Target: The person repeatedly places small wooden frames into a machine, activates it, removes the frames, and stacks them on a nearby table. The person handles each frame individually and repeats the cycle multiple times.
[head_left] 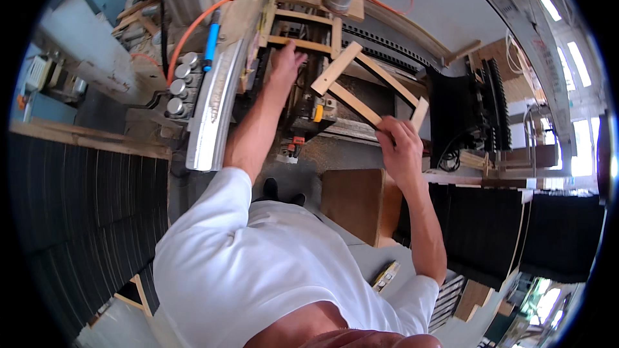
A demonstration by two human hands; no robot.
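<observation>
My right hand (401, 142) is closed on the lower corner of a tilted wooden frame (354, 102). This frame has light wood ends and narrow side rails with dark edges, and it is held up in front of the machine. A second wooden frame (336, 37), of like make, lies in the machine beyond my left hand. My left hand (287, 64) is at that frame's near rail, its fingers partly spread and the tips close to or touching the wood. Part of the left hand's grip is hidden from view.
Left of the machine stand a shiny metal guard (216, 106), a blue air-gun handle (211, 45) on an orange hose and several round metal knobs (175, 107). Stacks of dark slats (97, 200) fill the left side. A brown box (351, 203) stands on the floor near my legs.
</observation>
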